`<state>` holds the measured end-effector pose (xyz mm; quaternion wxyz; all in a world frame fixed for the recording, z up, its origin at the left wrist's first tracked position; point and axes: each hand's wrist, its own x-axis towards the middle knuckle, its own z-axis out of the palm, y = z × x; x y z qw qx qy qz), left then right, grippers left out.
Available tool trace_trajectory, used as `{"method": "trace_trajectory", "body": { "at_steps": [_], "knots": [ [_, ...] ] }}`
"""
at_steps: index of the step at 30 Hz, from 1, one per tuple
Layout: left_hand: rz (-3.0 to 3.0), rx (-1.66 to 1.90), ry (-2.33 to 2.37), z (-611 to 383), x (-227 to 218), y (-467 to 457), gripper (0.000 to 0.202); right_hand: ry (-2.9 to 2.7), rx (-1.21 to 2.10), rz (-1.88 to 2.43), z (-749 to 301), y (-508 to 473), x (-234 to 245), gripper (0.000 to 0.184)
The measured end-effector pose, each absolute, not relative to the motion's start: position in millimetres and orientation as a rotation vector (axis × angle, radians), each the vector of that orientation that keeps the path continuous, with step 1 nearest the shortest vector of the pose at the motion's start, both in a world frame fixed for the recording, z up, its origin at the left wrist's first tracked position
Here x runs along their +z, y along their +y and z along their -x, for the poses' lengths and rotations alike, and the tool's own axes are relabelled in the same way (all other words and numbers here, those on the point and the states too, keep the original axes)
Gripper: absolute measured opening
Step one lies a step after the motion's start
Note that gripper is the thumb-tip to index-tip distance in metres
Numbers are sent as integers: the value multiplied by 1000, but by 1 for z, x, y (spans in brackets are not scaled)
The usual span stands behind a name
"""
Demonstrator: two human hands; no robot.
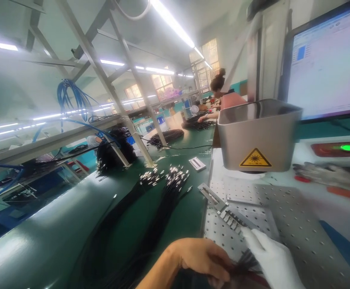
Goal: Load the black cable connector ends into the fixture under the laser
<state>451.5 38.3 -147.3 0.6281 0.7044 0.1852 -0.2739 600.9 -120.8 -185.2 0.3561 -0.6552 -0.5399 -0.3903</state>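
pinching a bundle of thin black wires [247, 263] at the bottom edge, the bare left hand [203, 259] has its fingers curled tight on it. gloved right hand [272, 261] touches the wire ends; its grip cannot be told. metal fixture [230, 218] lies just ahead on the perforated plate [283, 208], laser hood [259, 136] beyond.

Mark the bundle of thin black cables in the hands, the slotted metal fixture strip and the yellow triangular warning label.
Bundle of thin black cables [247, 263]: head view, fanned ends.
Slotted metal fixture strip [211, 195]: head view, upper flat part.
Yellow triangular warning label [255, 159]: head view, triangle centre.
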Motion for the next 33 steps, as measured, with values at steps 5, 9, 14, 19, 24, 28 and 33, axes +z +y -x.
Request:
{"method": "trace_trajectory", "body": {
  "at_steps": [5, 9, 14, 19, 24, 28, 33],
  "knots": [
    [-1335, -736, 280, -466, -133, 31, 55, -1339, -911, 1587, -598, -121, -170, 60],
    [-1220, -717, 326, -465, -136, 25, 50, -1255, -746, 1548, -600, -123, -184, 49],
    [-1492, -466, 614, -454, -138, 17, 42, -1055, -543, 1609, -615, -126, -193, 36],
    [-1870, -213, 737, -450, -103, 24, 17, -801, -578, 1835, -642, -141, -217, 51],
    [-2563, -82, 827, -457, -50, 47, 24, -910, -383, 1903, -645, -155, -239, 39],
    [-2265, -104, 684, -465, -78, 53, 29, -962, -480, 1978, -640, -146, -243, 37],
    [-1772, -29, 764, -476, -151, 39, 23, -1178, -664, 2052, -638, -127, -250, 32]
  ]
}}
